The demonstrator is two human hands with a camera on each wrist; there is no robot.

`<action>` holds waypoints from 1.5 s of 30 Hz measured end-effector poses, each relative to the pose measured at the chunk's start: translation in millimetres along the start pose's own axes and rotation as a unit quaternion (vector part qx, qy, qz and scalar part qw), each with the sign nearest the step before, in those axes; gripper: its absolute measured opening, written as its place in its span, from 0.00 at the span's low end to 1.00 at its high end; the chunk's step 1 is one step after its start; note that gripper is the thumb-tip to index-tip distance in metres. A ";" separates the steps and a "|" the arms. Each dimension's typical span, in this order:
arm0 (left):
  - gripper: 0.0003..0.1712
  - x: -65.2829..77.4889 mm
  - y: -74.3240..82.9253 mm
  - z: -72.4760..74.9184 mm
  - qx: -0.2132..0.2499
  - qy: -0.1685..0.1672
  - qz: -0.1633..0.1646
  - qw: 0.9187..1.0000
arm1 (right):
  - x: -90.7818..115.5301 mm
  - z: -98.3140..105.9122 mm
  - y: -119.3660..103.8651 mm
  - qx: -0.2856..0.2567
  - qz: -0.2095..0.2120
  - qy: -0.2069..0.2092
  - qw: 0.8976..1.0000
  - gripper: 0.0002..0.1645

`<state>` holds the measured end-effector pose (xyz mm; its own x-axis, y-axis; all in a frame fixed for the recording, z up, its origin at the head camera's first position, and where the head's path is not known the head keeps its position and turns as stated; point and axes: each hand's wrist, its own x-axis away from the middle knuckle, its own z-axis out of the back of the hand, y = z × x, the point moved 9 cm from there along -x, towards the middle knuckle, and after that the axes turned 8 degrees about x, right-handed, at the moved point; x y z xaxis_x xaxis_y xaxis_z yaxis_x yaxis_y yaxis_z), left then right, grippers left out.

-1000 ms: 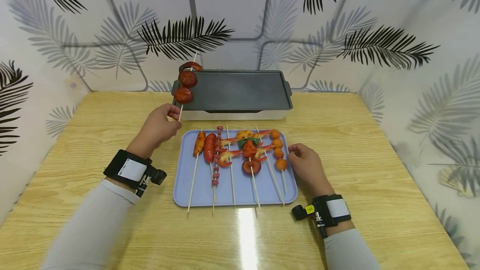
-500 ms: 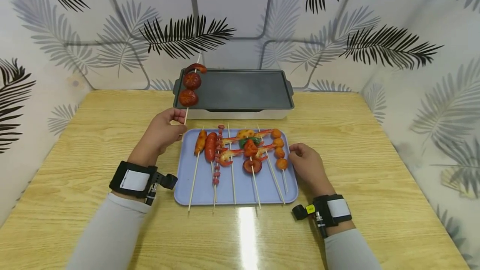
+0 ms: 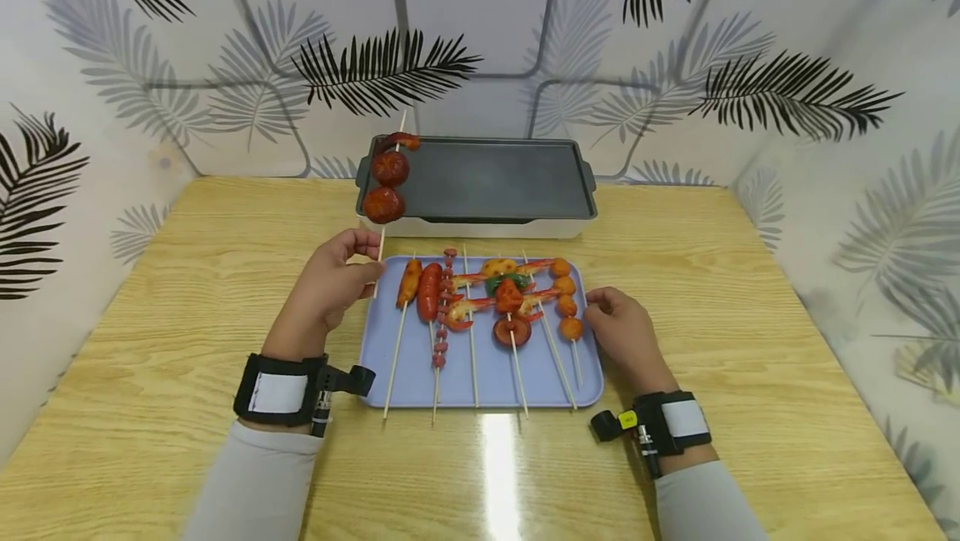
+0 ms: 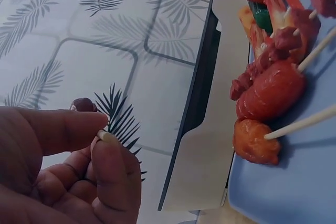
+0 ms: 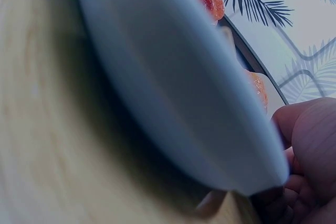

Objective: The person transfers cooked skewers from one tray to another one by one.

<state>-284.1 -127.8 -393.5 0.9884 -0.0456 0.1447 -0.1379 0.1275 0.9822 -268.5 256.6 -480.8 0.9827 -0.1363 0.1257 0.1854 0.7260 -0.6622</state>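
My left hand (image 3: pixel 330 281) pinches the bare stick of a food skewer (image 3: pixel 384 204) between thumb and fingers. Two round reddish-brown pieces and a curved one are threaded on it, tilted up and overlapping the left end of a griddle (image 3: pixel 491 182) in the head view. The pinched stick end (image 4: pixel 106 137) shows in the left wrist view. On the right, my right hand (image 3: pixel 626 337) grips the side of a light-blue tray (image 3: pixel 416 387), with curled fingers at its rim. Several more skewers lie on the tray, among them a sausage skewer (image 3: pixel 430 293) and an orange ball skewer (image 3: pixel 570 328).
The griddle has a dark flat plate and a white base, standing at the back of the wooden table (image 3: pixel 150 341) against a leaf-patterned wall covering (image 3: pixel 480 24). The tray lies just in front of it. Some skewer sticks reach past the tray's near edge.
My left hand has moved slightly right and toward me with the skewer, whose round pieces now overlap the griddle plate's left end. My right hand stays at the tray's side.
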 end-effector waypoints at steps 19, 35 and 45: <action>0.20 38.9 -36.2 -8.0 -0.050 -0.007 0.053 0.997 | 0.7 -1.5 -2.1 0.007 0.007 0.002 1.000 0.19; 0.15 64.2 -60.5 -16.8 -0.097 -0.020 0.072 0.992 | -1.9 -1.8 1.0 0.014 0.012 0.005 1.000 0.21; 0.12 70.2 -63.5 -18.6 -0.141 -0.036 0.039 0.989 | -1.6 -2.9 0.1 0.009 0.006 -0.002 1.000 0.20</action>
<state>-204.8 -120.7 -448.0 0.9668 -0.0940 0.2376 -0.1810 0.4044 0.8965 -270.0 254.9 -483.2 0.9847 -0.1249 0.1214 0.1740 0.7396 -0.6502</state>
